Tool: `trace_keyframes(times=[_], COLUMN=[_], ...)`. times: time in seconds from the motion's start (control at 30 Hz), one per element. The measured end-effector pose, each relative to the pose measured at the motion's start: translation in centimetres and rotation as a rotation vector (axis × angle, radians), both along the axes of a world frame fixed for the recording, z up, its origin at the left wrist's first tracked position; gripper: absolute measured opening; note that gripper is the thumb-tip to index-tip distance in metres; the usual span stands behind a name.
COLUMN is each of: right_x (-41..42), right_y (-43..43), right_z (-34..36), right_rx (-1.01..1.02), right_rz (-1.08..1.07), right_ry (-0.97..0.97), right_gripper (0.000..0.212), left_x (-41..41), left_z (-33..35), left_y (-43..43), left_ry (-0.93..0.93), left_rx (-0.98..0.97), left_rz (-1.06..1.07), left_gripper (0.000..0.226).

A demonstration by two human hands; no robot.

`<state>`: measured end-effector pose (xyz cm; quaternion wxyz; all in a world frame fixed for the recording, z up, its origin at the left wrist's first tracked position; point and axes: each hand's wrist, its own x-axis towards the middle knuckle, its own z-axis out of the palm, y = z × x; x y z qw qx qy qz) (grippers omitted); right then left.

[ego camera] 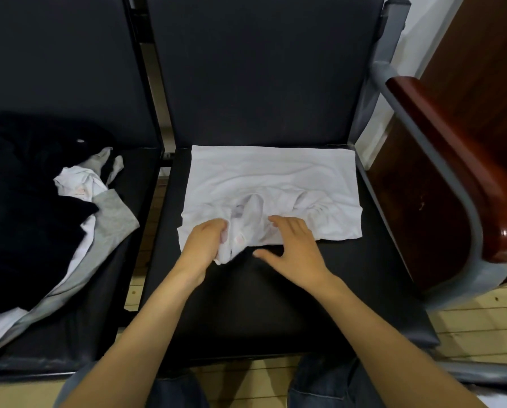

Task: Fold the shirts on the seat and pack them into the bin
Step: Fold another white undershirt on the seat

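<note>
A white shirt (272, 184) lay flat on the black seat (275, 304). The left hand (205, 248) gripped bunched fabric at its 6 o'clock edge; the right hand (293, 245) rested there, fingers spread. More shirts (25, 187) lay heaped at 9 o'clock.

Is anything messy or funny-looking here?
Yes. A crumpled heap of black, grey and white clothes sprawls over the left black seat. The white shirt is bunched at its near edge in the left hand.
</note>
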<state>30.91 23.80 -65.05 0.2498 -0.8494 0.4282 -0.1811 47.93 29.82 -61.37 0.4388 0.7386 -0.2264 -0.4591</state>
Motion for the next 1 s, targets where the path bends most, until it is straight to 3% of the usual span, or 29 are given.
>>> trace_keyframes(times=[0.1, 0.23, 0.37, 0.4, 0.47, 0.57, 0.63, 0.73, 0.87, 0.9, 0.93, 1.0], right_x=[0.5, 0.8, 1.4, 1.5, 2.0, 2.8, 3.3, 4.2, 3.2, 2.5, 1.7, 0.3], right_y=[0.3, 0.1, 0.5, 0.7, 1.2, 1.4, 1.3, 1.1, 0.3, 0.2, 0.2, 0.2], right_z=[-1.5, -2.5, -2.3, -2.3, -2.0, -1.6, -1.6, -0.7, 3.4, 4.3, 5.2, 5.9], right_rx=[-0.049, -0.170, -0.222, -0.238, -0.170, -0.083, -0.054, 0.040, 0.167, 0.121, 0.050, -0.014], right_rz=[0.083, 0.005, -0.076, -0.086, -0.116, -0.204, -0.241, -0.256, -0.374, -0.367, -0.341, -0.247], right_ry=[0.141, 0.007, -0.053, -0.028, 0.105, 0.281, 0.288, 0.150, -0.427, -0.484, -0.444, -0.186], right_gripper=[0.062, 0.031, 0.029, 0.034, 0.062, 0.087, 0.071, 0.030, 0.007, 0.009, 0.012, 0.015], left_x=[0.5, 0.5, 0.5, 0.7, 1.5, 2.7, 2.8, 2.8, 3.4, 3.7, 3.9, 4.3], left_z=[-0.9, -1.6, -2.0, -1.9, -1.9, -2.1, -1.8, -1.2, 0.1, 0.3, 0.5, 0.3], left_y=[0.5, 1.1, 0.9, 1.0, 1.2, 1.6, 1.8, 2.1, 2.5, 2.7, 2.9, 3.4], left_ry=[-0.238, -0.651, -0.877, -0.884, -0.867, -0.861, -0.810, -0.782, -0.681, -0.658, -0.626, -0.488], left_rx=[0.160, 0.133, 0.056, 0.057, 0.101, 0.205, 0.171, 0.099, -0.080, -0.093, -0.072, 0.062], left_rz=[-0.050, -0.047, -0.178, -0.240, -0.371, -0.474, -0.393, -0.311, -0.146, -0.126, -0.127, -0.182], left_gripper=[0.016, 0.037, 0.035, 0.037, 0.040, 0.025, 0.016, 0.020, 0.022, 0.022, 0.024, 0.038])
